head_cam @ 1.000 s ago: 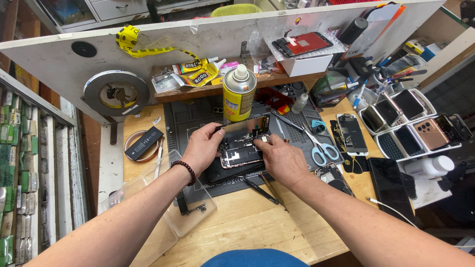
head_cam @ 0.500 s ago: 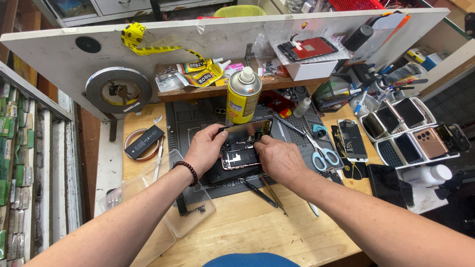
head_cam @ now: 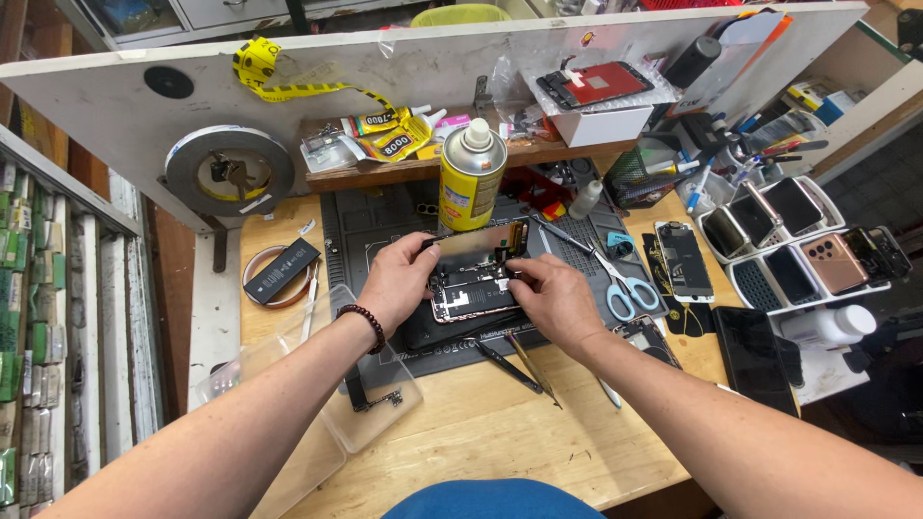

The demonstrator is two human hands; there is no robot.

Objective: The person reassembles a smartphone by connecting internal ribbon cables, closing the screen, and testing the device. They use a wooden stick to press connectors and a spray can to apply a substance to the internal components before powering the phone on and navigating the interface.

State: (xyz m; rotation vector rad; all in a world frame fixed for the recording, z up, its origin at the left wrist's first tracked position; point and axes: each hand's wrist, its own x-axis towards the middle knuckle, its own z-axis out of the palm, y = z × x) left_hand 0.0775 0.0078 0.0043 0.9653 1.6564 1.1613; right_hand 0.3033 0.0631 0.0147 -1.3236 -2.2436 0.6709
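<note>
An opened phone lies on a dark work mat, its insides showing and its screen panel tilted up at the far edge. My left hand grips the phone's left side and the raised panel. My right hand rests on the phone's right side, fingers pinched at the inner parts. I cannot tell whether it holds a small tool. A beaded bracelet is on my left wrist.
A yellow spray can stands just behind the phone. Blue-handled scissors and another phone lie to the right, trays of phones farther right. Tools lie in front; a battery and clear plastic box sit left.
Both hands stay on the opened phone with only slight finger shifts. The view has moved a little.
</note>
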